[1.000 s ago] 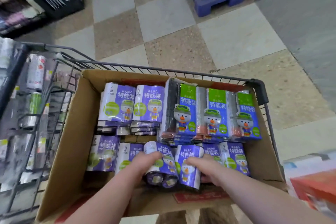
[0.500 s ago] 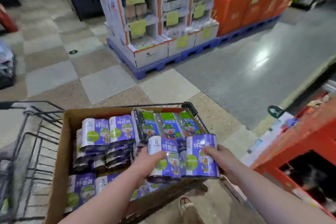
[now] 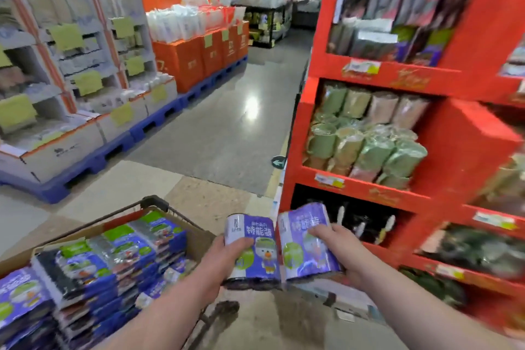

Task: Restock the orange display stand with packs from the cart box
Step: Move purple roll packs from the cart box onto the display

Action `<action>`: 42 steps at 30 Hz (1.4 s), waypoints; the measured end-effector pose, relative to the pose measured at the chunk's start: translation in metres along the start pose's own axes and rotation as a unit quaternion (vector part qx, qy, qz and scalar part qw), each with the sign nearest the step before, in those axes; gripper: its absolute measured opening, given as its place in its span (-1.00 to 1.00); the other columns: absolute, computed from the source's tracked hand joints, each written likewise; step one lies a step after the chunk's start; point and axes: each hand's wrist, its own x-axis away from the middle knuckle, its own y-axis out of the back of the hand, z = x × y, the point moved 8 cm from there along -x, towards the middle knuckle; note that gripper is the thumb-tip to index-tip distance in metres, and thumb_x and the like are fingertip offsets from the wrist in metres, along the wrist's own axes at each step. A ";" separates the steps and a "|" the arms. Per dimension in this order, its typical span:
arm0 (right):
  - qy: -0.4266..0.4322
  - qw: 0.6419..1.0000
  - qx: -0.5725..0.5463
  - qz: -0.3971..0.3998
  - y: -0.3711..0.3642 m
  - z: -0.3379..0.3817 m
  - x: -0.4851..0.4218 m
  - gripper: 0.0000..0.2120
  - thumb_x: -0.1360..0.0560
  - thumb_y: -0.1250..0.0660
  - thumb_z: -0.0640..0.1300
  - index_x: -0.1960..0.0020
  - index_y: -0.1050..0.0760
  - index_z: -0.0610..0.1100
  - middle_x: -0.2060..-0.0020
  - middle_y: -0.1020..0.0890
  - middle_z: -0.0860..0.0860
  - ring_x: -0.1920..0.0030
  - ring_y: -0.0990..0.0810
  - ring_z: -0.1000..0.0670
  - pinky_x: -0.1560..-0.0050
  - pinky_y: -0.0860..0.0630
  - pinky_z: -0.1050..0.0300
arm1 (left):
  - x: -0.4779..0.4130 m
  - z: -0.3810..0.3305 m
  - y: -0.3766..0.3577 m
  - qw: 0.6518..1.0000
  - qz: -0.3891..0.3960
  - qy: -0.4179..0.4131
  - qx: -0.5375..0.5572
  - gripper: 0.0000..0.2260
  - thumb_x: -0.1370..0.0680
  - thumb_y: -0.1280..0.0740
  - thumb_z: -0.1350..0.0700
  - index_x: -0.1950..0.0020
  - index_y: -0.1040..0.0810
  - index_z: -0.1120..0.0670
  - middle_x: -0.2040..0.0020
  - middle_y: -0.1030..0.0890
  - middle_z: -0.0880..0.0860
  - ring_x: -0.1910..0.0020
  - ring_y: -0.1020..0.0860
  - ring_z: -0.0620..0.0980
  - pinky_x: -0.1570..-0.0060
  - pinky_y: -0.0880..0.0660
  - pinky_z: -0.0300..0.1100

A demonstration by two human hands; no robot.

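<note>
My left hand point(image 3: 227, 253) grips one purple pack point(image 3: 257, 247) and my right hand point(image 3: 339, 241) a second pack point(image 3: 302, 247) at lower centre, neither yet on the orange display stand point(image 3: 466, 145) at right, while the cart box point(image 3: 202, 239) at lower left holds many more.

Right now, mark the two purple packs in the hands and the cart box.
left purple pack point(image 3: 258, 231): head view, printed front face, above the cartoon figure.
right purple pack point(image 3: 304, 253): head view, middle of its front face.
cart box point(image 3: 200, 241): head view, bare cardboard wall at its far right corner.
</note>
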 end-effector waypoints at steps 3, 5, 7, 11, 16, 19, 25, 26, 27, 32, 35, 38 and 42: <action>0.004 0.998 -0.047 -0.041 0.070 -0.005 0.019 -0.81 -0.47 -0.34 -0.16 -0.04 -0.55 -0.22 0.15 -0.71 -0.19 0.26 -0.69 -0.15 0.27 -0.62 0.03 | -0.001 -0.009 -0.072 0.998 0.063 -0.011 -0.027 -0.74 -0.51 -0.40 0.13 -0.17 -0.49 0.12 0.09 -0.71 0.17 0.16 -0.69 0.15 0.14 -0.63 -0.02; 0.013 0.995 -0.068 -0.077 0.123 -0.008 0.034 -0.84 -0.50 -0.32 -0.18 -0.04 -0.55 -0.23 0.16 -0.71 -0.19 0.31 -0.69 -0.10 0.34 -0.59 0.13 | 0.003 -0.014 -0.131 0.992 0.114 -0.026 -0.047 -0.74 -0.53 -0.37 0.14 -0.20 -0.51 0.13 0.07 -0.71 0.18 0.10 -0.69 0.18 0.09 -0.62 0.01; 0.023 0.991 -0.084 -0.105 0.178 -0.015 0.049 -0.84 -0.50 -0.33 -0.15 -0.02 -0.57 -0.22 0.20 -0.72 -0.15 0.32 -0.69 -0.08 0.35 -0.58 0.16 | 0.008 -0.015 -0.189 0.986 0.148 -0.037 -0.060 -0.75 -0.53 -0.37 0.14 -0.20 -0.53 0.10 0.06 -0.71 0.16 0.09 -0.69 0.17 0.06 -0.63 0.02; 0.016 0.984 -0.091 -0.154 0.292 -0.032 0.082 -0.68 -0.43 -0.40 -0.03 -0.10 -0.58 -0.20 0.10 -0.72 -0.14 0.14 -0.69 -0.14 0.08 -0.62 0.02 | 0.030 -0.006 -0.310 0.973 0.211 -0.031 -0.088 -0.74 -0.52 -0.39 0.09 -0.19 -0.53 0.07 0.07 -0.72 0.13 0.10 -0.69 0.15 0.10 -0.62 0.00; 0.029 0.973 -0.093 -0.209 0.415 -0.049 0.119 -0.43 -0.17 -0.47 0.16 -0.03 -0.62 -0.20 0.09 -0.72 -0.12 0.03 -0.68 -0.18 -0.18 -0.54 -0.19 | 0.053 0.002 -0.436 0.963 0.250 -0.034 -0.094 -0.73 -0.52 -0.39 0.09 -0.20 -0.52 0.10 -0.02 -0.68 0.16 0.21 -0.69 0.08 0.39 -0.58 -0.16; 0.033 0.968 -0.099 -0.230 0.470 -0.056 0.133 -0.64 -0.39 -0.43 0.01 -0.06 -0.60 -0.21 0.15 -0.72 -0.13 0.15 -0.70 -0.15 -0.03 -0.62 -0.09 | 0.067 0.002 -0.495 0.955 0.278 -0.035 -0.093 -0.82 -0.54 -0.36 0.12 -0.13 -0.53 0.11 0.07 -0.70 0.16 0.34 -0.67 0.03 0.43 -0.58 -0.16; 0.063 0.956 -0.137 -0.250 0.542 -0.051 0.133 -0.77 -0.49 -0.35 -0.06 -0.05 -0.58 -0.20 0.17 -0.72 -0.14 0.26 -0.70 -0.10 0.26 -0.57 0.13 | 0.064 -0.004 -0.563 0.947 0.294 -0.045 -0.122 -0.47 -0.34 -0.51 -0.04 -0.25 -0.48 0.09 0.02 -0.71 0.14 0.09 -0.69 0.16 -0.03 -0.59 0.13; 0.062 0.955 -0.143 -0.254 0.550 -0.050 0.132 -0.78 -0.49 -0.35 -0.07 -0.04 -0.57 -0.20 0.18 -0.72 -0.14 0.28 -0.70 -0.09 0.29 -0.57 0.14 | 0.061 -0.006 -0.572 0.947 0.295 -0.045 -0.122 -0.54 -0.39 -0.49 0.01 -0.23 -0.49 0.09 0.03 -0.71 0.14 0.10 -0.69 0.17 0.00 -0.60 0.11; 0.061 0.953 -0.149 -0.256 0.558 -0.049 0.129 -0.80 -0.50 -0.34 -0.08 -0.01 -0.58 -0.20 0.21 -0.72 -0.14 0.31 -0.70 -0.08 0.33 -0.57 0.17 | 0.058 -0.009 -0.583 0.946 0.296 -0.049 -0.121 -0.62 -0.45 -0.46 0.05 -0.22 -0.49 0.10 0.05 -0.71 0.15 0.12 -0.69 0.17 0.04 -0.60 0.09; 0.070 0.943 -0.152 -0.287 0.609 -0.033 0.117 -0.75 -0.50 -0.34 -0.06 -0.06 -0.57 -0.22 0.17 -0.72 -0.16 0.25 -0.70 -0.12 0.23 -0.60 0.08 | 0.040 -0.045 -0.652 0.936 0.329 -0.074 -0.101 -0.86 -0.55 -0.34 0.18 -0.09 -0.53 0.16 0.27 -0.71 0.11 0.41 -0.66 0.03 0.40 -0.60 -0.14; 0.087 0.934 -0.144 -0.314 0.649 -0.010 0.102 -0.61 -0.41 -0.41 0.05 -0.10 -0.57 -0.19 0.10 -0.72 -0.14 0.12 -0.70 -0.16 0.03 -0.62 -0.07 | 0.028 -0.076 -0.700 0.927 0.357 -0.085 -0.083 -0.90 -0.55 -0.33 0.19 -0.04 -0.55 0.14 0.25 -0.71 0.12 0.41 -0.66 0.03 0.40 -0.60 -0.13; 0.106 0.930 -0.128 -0.328 0.687 0.027 0.084 -0.67 -0.45 -0.38 0.02 -0.09 -0.58 -0.20 0.13 -0.72 -0.16 0.16 -0.70 -0.16 0.09 -0.63 -0.02 | 0.009 -0.114 -0.745 0.918 0.374 -0.104 -0.075 -0.81 -0.53 -0.36 0.16 -0.13 -0.53 0.13 0.17 -0.72 0.13 0.35 -0.67 0.05 0.40 -0.60 -0.13; 0.139 0.922 -0.112 -0.344 0.728 0.079 0.055 -0.76 -0.52 -0.31 -0.07 0.00 -0.59 -0.25 0.20 -0.72 -0.17 0.32 -0.69 -0.10 0.30 -0.59 0.15 | -0.016 -0.168 -0.788 0.909 0.390 -0.129 -0.072 -0.67 -0.48 -0.43 0.08 -0.19 -0.51 0.13 0.04 -0.71 0.17 0.24 -0.69 0.10 0.34 -0.60 -0.12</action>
